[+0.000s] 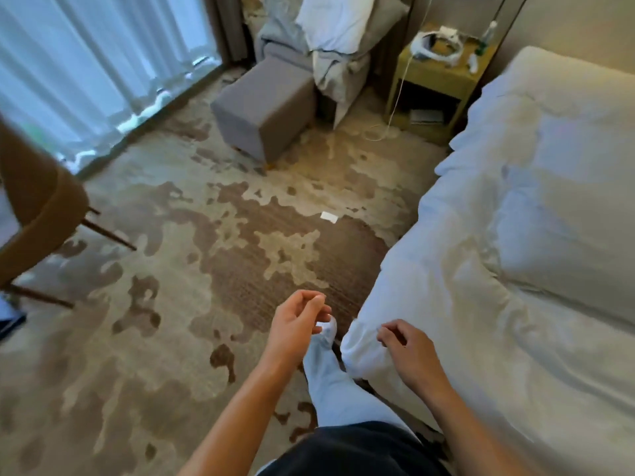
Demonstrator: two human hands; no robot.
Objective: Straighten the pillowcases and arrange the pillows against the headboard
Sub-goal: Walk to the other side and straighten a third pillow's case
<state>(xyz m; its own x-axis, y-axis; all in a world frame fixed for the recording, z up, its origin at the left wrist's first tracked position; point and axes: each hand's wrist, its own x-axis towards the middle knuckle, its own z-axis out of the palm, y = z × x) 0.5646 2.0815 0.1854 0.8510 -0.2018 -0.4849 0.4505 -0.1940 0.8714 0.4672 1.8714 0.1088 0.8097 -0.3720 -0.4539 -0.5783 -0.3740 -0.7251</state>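
Observation:
A white pillow (335,20) lies on an armchair at the far top, on top of grey bedding. The bed (515,235) with a rumpled white duvet fills the right side; its beige headboard (567,22) stands at the top right. My left hand (297,322) hovers over the carpet with fingers loosely curled and holds nothing. My right hand (405,345) hangs just above the duvet's lower left corner, fingers curled and empty. No pillow lies on the visible part of the bed.
A grey ottoman (264,108) stands before the armchair. A yellow-green nightstand (436,80) with cables and small items sits between chair and bed. A brown chair (37,207) is at the left by white curtains (86,63). A scrap of paper (329,217) lies on the carpet.

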